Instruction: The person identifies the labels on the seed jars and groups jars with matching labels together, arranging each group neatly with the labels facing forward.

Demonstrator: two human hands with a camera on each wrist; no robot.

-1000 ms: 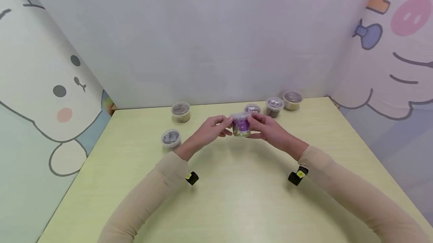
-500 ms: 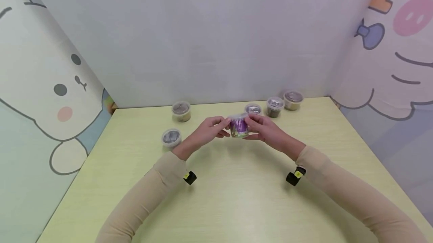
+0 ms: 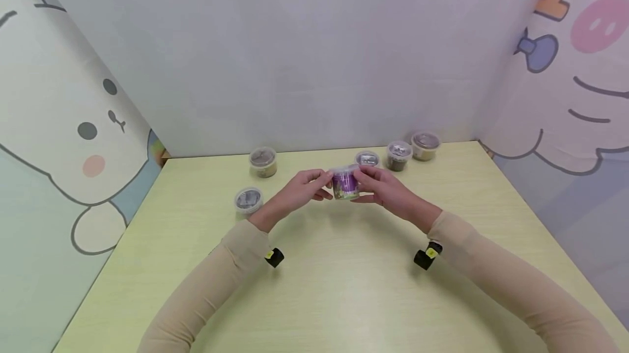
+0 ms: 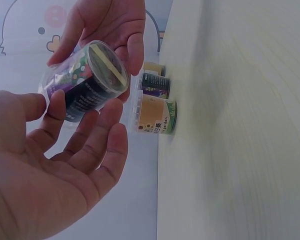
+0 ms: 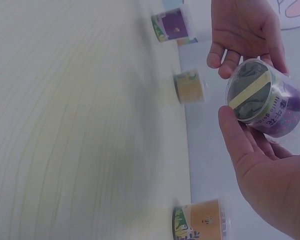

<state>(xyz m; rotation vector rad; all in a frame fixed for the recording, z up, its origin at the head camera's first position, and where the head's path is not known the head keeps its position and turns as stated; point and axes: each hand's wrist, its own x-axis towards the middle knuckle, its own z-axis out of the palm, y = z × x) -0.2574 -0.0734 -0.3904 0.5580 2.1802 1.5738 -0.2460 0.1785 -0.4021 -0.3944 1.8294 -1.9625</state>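
Observation:
Between my two hands, raised over the table, is a small clear plastic tub (image 3: pixel 346 184) with a purple printed label and a translucent lid. My left hand (image 3: pixel 307 188) pinches its left side near the lid with thumb and fingers. On the other side, my right hand (image 3: pixel 383 185) grips the tub, thumb up by the lid and fingers lower down. Both wrist views show the underside, where dark contents and a pale yellow strip show through the tub bottom (image 5: pixel 250 92). In the left wrist view the label (image 4: pixel 82 95) has a dark panel with small print.
Toward the back right stand a tub (image 3: pixel 367 159) partly behind the held one, a dark-filled tub (image 3: pixel 398 155) and a tan tub (image 3: pixel 425 145). At the left are another tan tub (image 3: pixel 263 162) and a grey-lidded tub (image 3: pixel 248 201). A pale wall cloth (image 3: pixel 314 69) borders the table (image 3: pixel 344 287).
Both hands have shifted slightly left together with the held tub. The grip looks the same, and the tubs on the table stay in place.

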